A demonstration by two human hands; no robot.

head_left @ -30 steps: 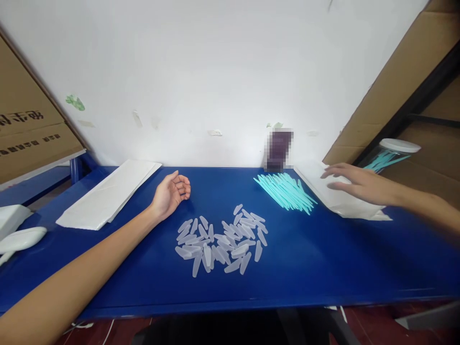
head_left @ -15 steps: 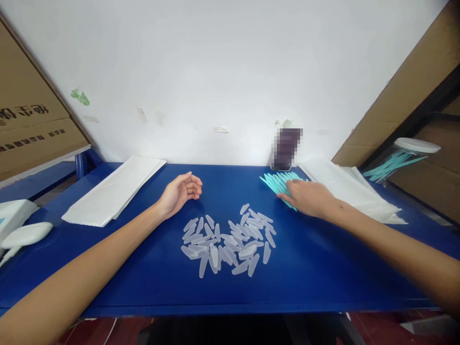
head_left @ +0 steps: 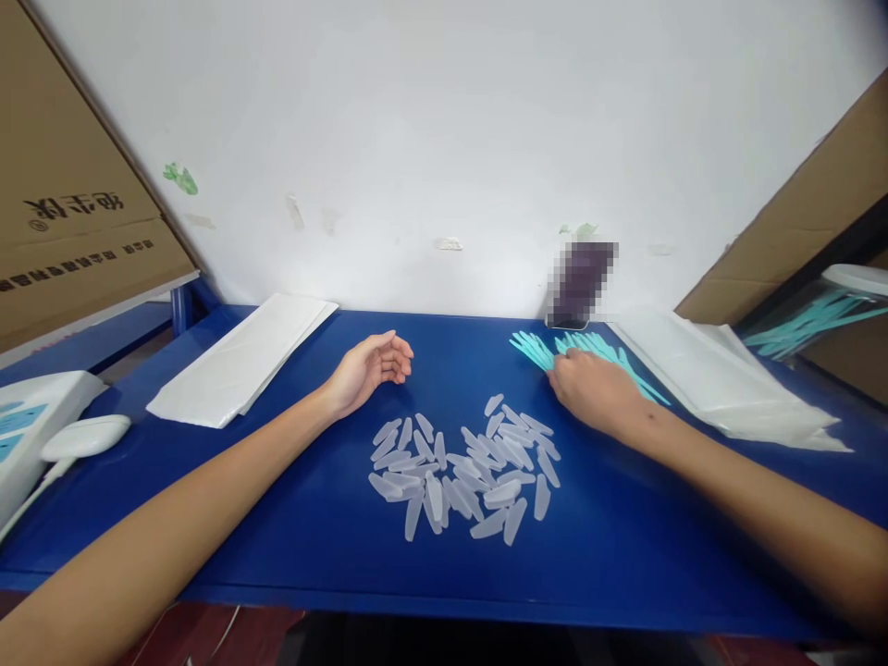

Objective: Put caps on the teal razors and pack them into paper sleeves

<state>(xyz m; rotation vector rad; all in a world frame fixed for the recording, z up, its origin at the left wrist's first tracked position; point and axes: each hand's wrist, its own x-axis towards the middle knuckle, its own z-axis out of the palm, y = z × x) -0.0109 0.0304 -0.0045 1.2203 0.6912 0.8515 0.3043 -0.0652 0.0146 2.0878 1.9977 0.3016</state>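
- We face a white wall (head_left: 416,120), with a blue table (head_left: 444,569) standing against it.
- 2 cartons flank us, the left carton (head_left: 83,148) printed and the right carton (head_left: 783,222) leaning in.
- 2 white bags lie flat: the left bag (head_left: 242,361) beyond our left arm, the right bag (head_left: 728,379) just right of the sticks (head_left: 531,351).
- Our left hand (head_left: 367,370) hangs half curled, palm inward, holding nothing; the thumb stands off the loosely bent fingers.
- Our right hand (head_left: 597,388) is over the sticks, fingers bent and together. Its fingertips are hidden, so we cannot tell whether they are clamped on any.
- The jar (head_left: 857,277) at far right, cut by the edge, has more sticks inside.
- The sticks lie at the back right of the table, in front of an upright blurred panel (head_left: 583,282). 1 bunch juts out left of our right hand; the rest fan behind it. We judge that a light pinch across the middle of a bunch, wrist low, would keep such thin lengths aligned.
- The frosted pieces (head_left: 510,450) lie loose nearer us, between our forearms; we would do well to lift clear of them.
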